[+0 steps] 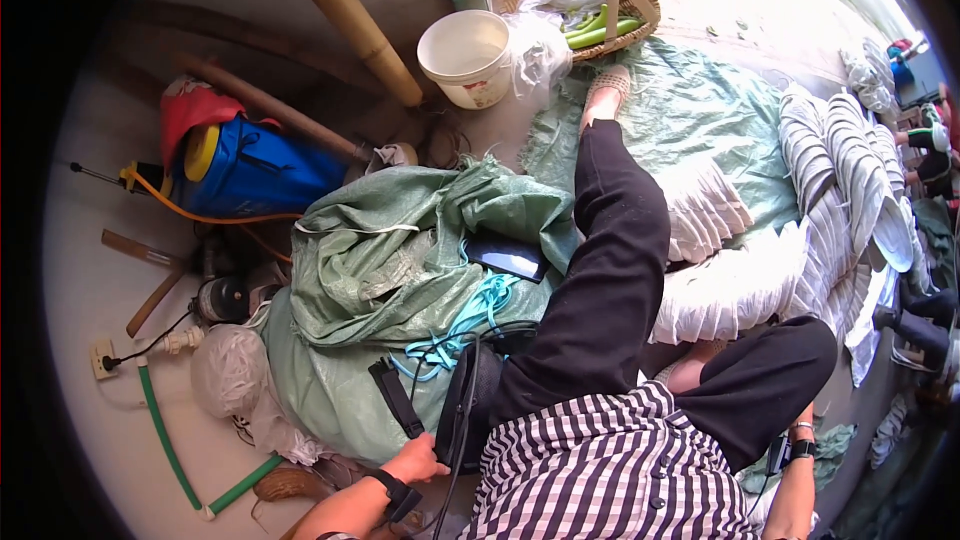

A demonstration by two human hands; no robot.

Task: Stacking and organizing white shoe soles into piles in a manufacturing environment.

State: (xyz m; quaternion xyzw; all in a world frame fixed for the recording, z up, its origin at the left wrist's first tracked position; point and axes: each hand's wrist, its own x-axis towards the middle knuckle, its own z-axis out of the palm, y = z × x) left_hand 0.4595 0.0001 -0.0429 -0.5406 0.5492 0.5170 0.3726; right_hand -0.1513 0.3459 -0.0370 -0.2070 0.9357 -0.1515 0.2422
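My left hand (pixel 418 458), a black band on its wrist, has its fingers closed at the lower edge of a black pouch (pixel 470 405) beside my thigh. Dark cables run over the pouch. Next to it a flat black strap-like piece (pixel 396 396) lies against a stuffed green woven sack (pixel 330 390). Bright blue cord (pixel 480 305) and a dark phone-like slab (pixel 508 258) rest on the sack. At the lower right, my right hand (pixel 806 413) is mostly hidden behind my bent knee; a bracelet and a black watch show on that wrist, and its fingers are out of sight.
Stacks of pleated white fabric (pixel 735 285) lie right of my legs on a green woven sheet (pixel 710 90). Ahead stand a white bucket (pixel 465 55) and a wicker basket (pixel 640 0) with green vegetables. To the left are a blue tank (pixel 260 170), a bamboo pole (pixel 350 20) and a green pipe (pixel 165 440).
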